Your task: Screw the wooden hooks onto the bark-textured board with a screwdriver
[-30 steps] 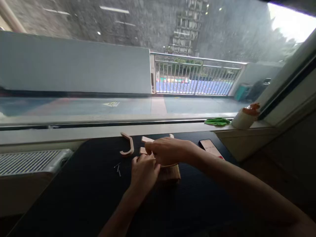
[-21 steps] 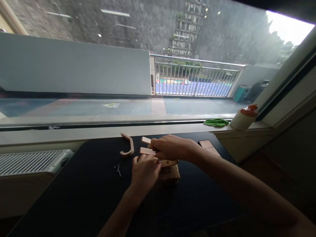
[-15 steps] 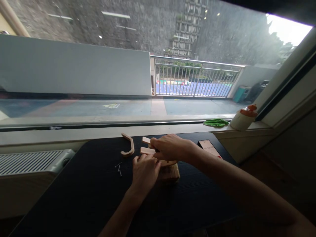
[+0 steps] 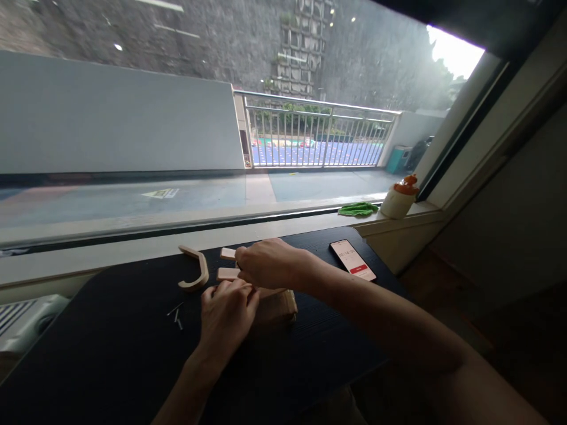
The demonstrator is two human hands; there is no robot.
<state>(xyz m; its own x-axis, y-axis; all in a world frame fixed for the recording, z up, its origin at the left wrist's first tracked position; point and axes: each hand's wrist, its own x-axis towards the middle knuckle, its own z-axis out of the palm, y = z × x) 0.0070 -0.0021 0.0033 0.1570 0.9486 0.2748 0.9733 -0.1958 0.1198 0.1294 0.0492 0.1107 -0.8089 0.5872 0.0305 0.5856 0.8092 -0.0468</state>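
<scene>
Wooden sticks (image 4: 227, 274) poke out left of our right fingers (image 4: 242, 260), over a black table (image 4: 133, 330) by a windowsill (image 4: 146, 245). A wooden hook (image 4: 204, 273) and thin metal bits (image 4: 177, 315) lie farther left, a phone (image 4: 353, 260) to the right. Our right hand (image 4: 272, 262) and left hand (image 4: 228, 311) curl inward; we cannot tell what they hold.

- Swung the view rightward, leaving less of the white ribbed radiator (image 4: 29, 324) visible beyond the black rounded desk's (image 4: 128, 301) left edge.
- Uncovered nearly all of the dark-framed rectangular phone (image 4: 348, 254), red bar included, near the desk's far right corner.
- Drew the right hand (image 4: 268, 264) back since a second ago, exposing more of two pale flat wooden bars (image 4: 227, 274).
</scene>
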